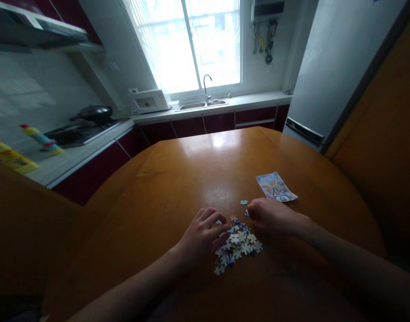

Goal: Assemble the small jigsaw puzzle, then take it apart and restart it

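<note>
A heap of small jigsaw pieces lies on the round wooden table close to me. My left hand rests at the heap's left edge, fingers curled and fingertips touching the pieces. My right hand sits at the heap's upper right, fingers bent down in a pinch on a piece I can barely see. One loose piece lies apart just beyond the hands. A printed picture card lies flat past my right hand.
Behind the table runs a kitchen counter with a sink and tap, a white microwave, and a stove with a black pan. A grey refrigerator stands at the right. Colourful bottles sit on the left counter.
</note>
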A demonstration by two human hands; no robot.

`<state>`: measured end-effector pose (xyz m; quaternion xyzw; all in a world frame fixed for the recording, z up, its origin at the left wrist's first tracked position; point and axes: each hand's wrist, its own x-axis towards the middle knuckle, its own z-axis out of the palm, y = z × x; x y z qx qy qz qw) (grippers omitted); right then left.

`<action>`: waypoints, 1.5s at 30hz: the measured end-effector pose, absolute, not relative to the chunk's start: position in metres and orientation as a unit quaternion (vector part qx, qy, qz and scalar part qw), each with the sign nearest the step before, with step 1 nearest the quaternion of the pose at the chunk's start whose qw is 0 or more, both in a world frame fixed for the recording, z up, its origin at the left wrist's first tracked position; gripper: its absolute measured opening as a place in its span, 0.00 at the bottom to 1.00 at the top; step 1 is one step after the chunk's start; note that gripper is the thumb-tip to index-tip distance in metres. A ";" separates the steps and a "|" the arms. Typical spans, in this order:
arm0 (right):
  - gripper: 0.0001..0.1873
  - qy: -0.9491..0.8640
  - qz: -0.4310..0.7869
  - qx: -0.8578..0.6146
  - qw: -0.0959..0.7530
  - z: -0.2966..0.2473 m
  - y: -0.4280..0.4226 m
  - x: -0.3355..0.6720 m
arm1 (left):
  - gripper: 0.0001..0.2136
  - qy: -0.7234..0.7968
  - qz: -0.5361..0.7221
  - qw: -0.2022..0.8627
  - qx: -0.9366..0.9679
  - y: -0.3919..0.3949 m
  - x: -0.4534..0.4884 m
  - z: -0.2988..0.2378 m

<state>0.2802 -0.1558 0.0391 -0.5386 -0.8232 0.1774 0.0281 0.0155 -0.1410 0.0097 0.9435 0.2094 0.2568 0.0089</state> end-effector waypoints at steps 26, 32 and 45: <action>0.04 -0.803 0.150 -0.576 0.013 0.038 -0.148 0.292 | 0.11 0.374 0.240 0.214 0.870 -0.119 0.005 0.012; 0.03 -0.810 0.202 -0.547 -0.057 0.042 -0.154 0.288 | 0.13 0.393 0.219 0.204 0.870 -0.107 -0.010 0.006; 0.05 -0.843 0.212 -0.468 0.158 0.010 -0.156 0.245 | 0.11 0.355 0.263 0.101 0.891 -0.103 -0.009 -0.004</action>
